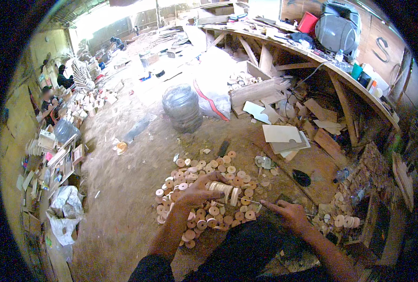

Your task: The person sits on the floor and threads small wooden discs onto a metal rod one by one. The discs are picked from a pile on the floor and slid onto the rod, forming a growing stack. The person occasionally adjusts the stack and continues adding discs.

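Left hand [197,191] was curled, fingers closed around a row of pale wooden discs [222,189] threaded side by side on a thin rod [252,201]. The row lay roughly level, held just above the disc pile [204,188] on the dirt floor [124,197], directly in front of the person's knees. Right hand [290,214] lay low to the right, fingers pressed together and pinching the free end of the rod; whether the fingertips also touched the floor could not be told.

The pile was made of many loose round wooden discs, pinkish to tan, most with a centre hole, spread in a rough patch around and under the left hand. A second, smaller heap of discs [343,218] lay just right of the right hand.

Farther out: a dark flat object [302,177] on a board to the right of the pile; flat pale cut-out panels [282,136] beyond it; a clear plastic-wrapped drum [183,108] and a white sack [213,87] up the floor. A long curved wooden table [312,56] ran along the right, carrying a red container [307,22] and a grey fan [336,29]. Other people [49,105] sat well apart at far left among stacked wooden pieces.
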`<state>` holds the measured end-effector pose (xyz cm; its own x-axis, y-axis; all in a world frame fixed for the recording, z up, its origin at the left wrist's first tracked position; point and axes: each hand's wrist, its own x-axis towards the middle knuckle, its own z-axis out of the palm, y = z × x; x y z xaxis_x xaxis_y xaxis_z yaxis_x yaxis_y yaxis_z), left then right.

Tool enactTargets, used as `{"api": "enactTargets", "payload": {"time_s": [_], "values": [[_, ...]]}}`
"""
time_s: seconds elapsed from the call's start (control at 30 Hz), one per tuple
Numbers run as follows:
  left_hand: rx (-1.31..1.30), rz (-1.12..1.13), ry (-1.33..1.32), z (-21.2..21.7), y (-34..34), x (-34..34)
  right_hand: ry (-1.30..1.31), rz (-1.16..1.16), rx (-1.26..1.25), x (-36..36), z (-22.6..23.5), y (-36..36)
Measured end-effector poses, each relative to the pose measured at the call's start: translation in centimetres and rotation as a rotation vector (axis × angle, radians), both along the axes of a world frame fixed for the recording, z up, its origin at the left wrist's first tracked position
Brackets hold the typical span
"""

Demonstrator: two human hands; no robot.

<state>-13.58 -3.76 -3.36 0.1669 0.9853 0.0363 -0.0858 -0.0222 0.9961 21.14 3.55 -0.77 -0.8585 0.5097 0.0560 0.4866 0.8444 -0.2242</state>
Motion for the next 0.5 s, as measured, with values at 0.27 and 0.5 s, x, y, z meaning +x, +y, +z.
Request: {"api": "enactTargets", "payload": {"time_s": [0.27, 0.5], "values": [[0.002, 0.035, 0.182, -0.1, 0.5, 0.9, 0.015, 0.007, 0.004, -0.2, 0.2, -0.3], [0.107, -0.05, 0.1, 1.5, 0.6, 2.2, 0.038, 0.001, 0.015, -0.5, 0.2, -0.1]]}}
